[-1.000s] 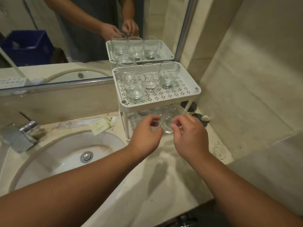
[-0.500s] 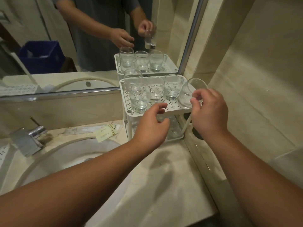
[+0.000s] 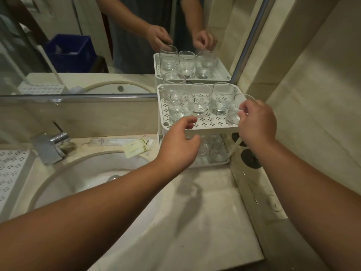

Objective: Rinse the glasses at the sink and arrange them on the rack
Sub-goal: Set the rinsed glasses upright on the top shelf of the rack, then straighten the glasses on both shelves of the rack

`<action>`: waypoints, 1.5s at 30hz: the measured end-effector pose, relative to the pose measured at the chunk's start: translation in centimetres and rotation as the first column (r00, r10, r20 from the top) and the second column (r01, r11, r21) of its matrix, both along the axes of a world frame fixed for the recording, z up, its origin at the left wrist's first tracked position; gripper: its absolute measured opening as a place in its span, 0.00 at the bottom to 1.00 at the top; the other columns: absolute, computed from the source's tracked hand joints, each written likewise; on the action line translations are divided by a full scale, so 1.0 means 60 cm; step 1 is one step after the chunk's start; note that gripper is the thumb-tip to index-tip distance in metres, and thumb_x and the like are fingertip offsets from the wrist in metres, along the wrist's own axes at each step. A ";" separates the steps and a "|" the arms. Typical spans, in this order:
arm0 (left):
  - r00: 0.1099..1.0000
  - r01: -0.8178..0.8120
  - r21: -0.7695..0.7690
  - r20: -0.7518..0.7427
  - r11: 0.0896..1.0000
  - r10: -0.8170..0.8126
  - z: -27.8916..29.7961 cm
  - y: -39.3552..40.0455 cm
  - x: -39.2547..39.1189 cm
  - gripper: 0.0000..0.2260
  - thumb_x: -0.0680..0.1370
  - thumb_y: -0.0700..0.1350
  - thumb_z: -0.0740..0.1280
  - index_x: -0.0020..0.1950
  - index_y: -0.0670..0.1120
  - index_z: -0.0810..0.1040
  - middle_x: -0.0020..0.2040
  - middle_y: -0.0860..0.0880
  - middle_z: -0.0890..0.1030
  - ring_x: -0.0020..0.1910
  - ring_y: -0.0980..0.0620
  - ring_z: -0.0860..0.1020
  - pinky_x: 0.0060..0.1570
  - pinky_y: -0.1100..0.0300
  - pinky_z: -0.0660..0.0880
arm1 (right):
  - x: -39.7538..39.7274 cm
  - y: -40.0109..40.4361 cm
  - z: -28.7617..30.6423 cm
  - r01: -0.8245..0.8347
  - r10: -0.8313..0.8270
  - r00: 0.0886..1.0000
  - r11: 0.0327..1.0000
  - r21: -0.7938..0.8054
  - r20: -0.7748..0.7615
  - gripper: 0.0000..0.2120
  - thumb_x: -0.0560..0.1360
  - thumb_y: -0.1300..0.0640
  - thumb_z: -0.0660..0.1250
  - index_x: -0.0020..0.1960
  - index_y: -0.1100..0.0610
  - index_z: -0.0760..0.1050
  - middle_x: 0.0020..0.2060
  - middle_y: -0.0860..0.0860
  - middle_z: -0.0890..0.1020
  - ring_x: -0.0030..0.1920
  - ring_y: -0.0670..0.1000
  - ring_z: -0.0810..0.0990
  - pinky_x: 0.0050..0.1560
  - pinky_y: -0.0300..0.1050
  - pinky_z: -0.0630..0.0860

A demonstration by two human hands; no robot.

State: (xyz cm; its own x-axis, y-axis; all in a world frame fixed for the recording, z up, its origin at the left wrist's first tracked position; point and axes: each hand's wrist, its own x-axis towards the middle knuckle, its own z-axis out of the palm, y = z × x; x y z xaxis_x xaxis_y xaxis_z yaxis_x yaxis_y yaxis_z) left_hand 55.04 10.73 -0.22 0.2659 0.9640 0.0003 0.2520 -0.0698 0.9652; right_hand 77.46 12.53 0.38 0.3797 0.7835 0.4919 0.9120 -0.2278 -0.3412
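- A person's right hand [image 3: 257,122] sets a clear drinking glass [image 3: 233,112] on the top tier of a white perforated two-tier rack [image 3: 213,125], fingers [image 3: 243,111] pinched on the rim, the glass at the tier's near right corner.
- The left hand [image 3: 178,145] hangs at the tier's front edge, fingers loosely curled and grasping nothing.
- Four more glasses [image 3: 201,100] stand upright beyond the fingers on the same tier; whether any holds water cannot be told.
- Further glasses [image 3: 214,151] sit on the lower tier, below the fingers, their number unclear.
- The task looks well advanced: the top tier is nearly full.
- The sink basin [image 3: 84,177], left of the fingers on the stone surface [image 3: 195,212], holds no glass, and the tap [image 3: 50,147] shows no water.
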 end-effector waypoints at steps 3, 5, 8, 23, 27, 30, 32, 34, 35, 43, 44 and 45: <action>1.000 -0.021 0.001 -0.015 1.000 0.021 -0.012 0.000 -0.006 0.19 0.78 0.41 0.64 0.67 0.58 0.73 0.61 0.57 0.75 0.40 0.57 0.81 0.33 0.63 0.72 | -0.001 0.007 -0.005 0.003 -0.003 1.000 1.000 0.013 0.007 0.05 0.77 0.61 0.68 0.52 0.56 0.79 0.50 0.53 0.80 0.51 0.56 0.76 0.45 0.48 0.72; 0.999 -0.035 0.013 -0.025 0.999 0.035 -0.019 -0.001 -0.009 0.19 0.78 0.41 0.64 0.67 0.57 0.73 0.61 0.58 0.76 0.39 0.54 0.81 0.35 0.62 0.72 | 0.000 0.010 -0.006 -0.006 0.006 1.000 1.000 0.021 0.001 0.06 0.77 0.61 0.68 0.53 0.56 0.79 0.51 0.53 0.80 0.52 0.57 0.76 0.47 0.49 0.73; 0.999 -0.035 0.039 -0.023 0.999 0.036 -0.029 -0.003 -0.009 0.19 0.78 0.42 0.64 0.67 0.57 0.73 0.61 0.57 0.76 0.33 0.58 0.77 0.37 0.61 0.72 | 0.000 0.010 -0.010 -0.028 0.028 1.000 0.999 0.028 0.000 0.08 0.76 0.61 0.68 0.55 0.57 0.78 0.53 0.54 0.80 0.55 0.58 0.76 0.48 0.51 0.73; 0.993 -0.034 0.071 -0.110 0.997 0.041 -0.105 -0.036 -0.041 0.16 0.78 0.42 0.64 0.63 0.56 0.74 0.56 0.56 0.73 0.36 0.64 0.76 0.40 0.76 0.69 | -0.086 -0.083 -0.052 -0.097 0.134 0.987 0.942 0.322 -0.094 0.08 0.74 0.58 0.66 0.51 0.60 0.76 0.50 0.58 0.74 0.36 0.49 0.70 0.40 0.38 0.68; 0.992 -0.038 0.034 -0.117 0.999 0.042 -0.133 -0.046 -0.073 0.15 0.78 0.40 0.63 0.59 0.57 0.72 0.58 0.53 0.69 0.38 0.66 0.76 0.36 0.79 0.68 | -0.138 -0.119 -0.082 -0.113 0.142 0.983 0.968 0.224 -0.119 0.06 0.73 0.61 0.67 0.49 0.60 0.75 0.49 0.57 0.74 0.36 0.54 0.74 0.40 0.48 0.75; 0.989 -0.055 0.004 -0.138 0.998 0.055 -0.165 -0.052 -0.101 0.16 0.77 0.41 0.63 0.61 0.57 0.71 0.61 0.54 0.67 0.39 0.66 0.77 0.37 0.78 0.69 | -0.179 -0.141 -0.117 -0.123 0.128 0.982 0.992 0.043 -0.142 0.10 0.74 0.61 0.68 0.56 0.58 0.76 0.57 0.53 0.75 0.34 0.52 0.76 0.40 0.49 0.77; 0.986 -0.064 -0.032 -0.154 0.997 0.059 -0.192 -0.057 -0.114 0.19 0.77 0.41 0.63 0.65 0.57 0.70 0.63 0.56 0.64 0.38 0.64 0.78 0.36 0.77 0.70 | -0.198 -0.149 -0.145 -0.131 0.116 0.985 0.985 -0.116 -0.131 0.16 0.75 0.60 0.68 0.63 0.55 0.75 0.68 0.52 0.71 0.40 0.53 0.79 0.45 0.46 0.77; 0.985 -0.069 -0.081 -0.163 0.994 0.055 -0.216 -0.060 -0.120 0.24 0.77 0.41 0.62 0.71 0.55 0.66 0.66 0.55 0.62 0.39 0.60 0.79 0.37 0.75 0.70 | -0.209 -0.151 -0.171 -0.124 0.094 0.987 0.961 -0.248 -0.129 0.23 0.76 0.59 0.67 0.70 0.51 0.71 0.76 0.50 0.64 0.46 0.53 0.80 0.48 0.42 0.73; 0.985 -0.065 -0.104 -0.166 0.992 0.047 -0.227 -0.061 -0.120 0.26 0.77 0.40 0.62 0.74 0.54 0.64 0.68 0.53 0.62 0.41 0.59 0.79 0.41 0.73 0.70 | -0.213 -0.150 -0.181 -0.118 0.081 0.988 0.947 -0.298 -0.131 0.25 0.76 0.58 0.67 0.72 0.49 0.69 0.76 0.49 0.63 0.50 0.52 0.80 0.49 0.43 0.73; 0.931 -0.074 -0.074 -0.362 0.994 0.043 -0.315 -0.044 -0.081 0.39 0.77 0.44 0.67 0.81 0.48 0.47 0.78 0.45 0.60 0.75 0.43 0.60 0.68 0.51 0.63 | -0.201 -0.097 -0.225 -0.162 0.170 0.985 0.862 -0.481 -0.027 0.27 0.77 0.56 0.65 0.75 0.48 0.65 0.73 0.52 0.66 0.56 0.57 0.79 0.47 0.49 0.78; 0.918 -0.085 -0.071 -0.393 0.994 0.051 -0.329 -0.044 -0.072 0.41 0.77 0.46 0.68 0.81 0.49 0.45 0.79 0.45 0.57 0.77 0.42 0.58 0.70 0.48 0.63 | -0.194 -0.090 -0.235 -0.167 0.181 0.983 0.846 -0.507 -0.021 0.29 0.77 0.56 0.65 0.76 0.47 0.63 0.77 0.53 0.60 0.58 0.57 0.79 0.46 0.48 0.78; 0.902 -0.099 -0.075 -0.428 0.992 0.058 -0.342 -0.045 -0.063 0.42 0.77 0.48 0.68 0.81 0.50 0.42 0.81 0.44 0.53 0.78 0.41 0.54 0.70 0.46 0.62 | -0.187 -0.084 -0.245 -0.168 0.193 0.981 0.829 -0.533 -0.010 0.30 0.77 0.56 0.64 0.76 0.46 0.61 0.79 0.53 0.55 0.58 0.57 0.79 0.44 0.47 0.78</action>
State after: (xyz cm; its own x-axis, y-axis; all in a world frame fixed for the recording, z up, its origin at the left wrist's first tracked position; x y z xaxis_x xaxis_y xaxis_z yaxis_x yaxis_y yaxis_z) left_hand 51.29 8.05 -20.77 0.1441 0.9719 -0.1861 0.6398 0.0519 0.7668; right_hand 66.27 7.48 -14.30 0.1942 0.9809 -0.0057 0.9654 -0.1922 -0.1763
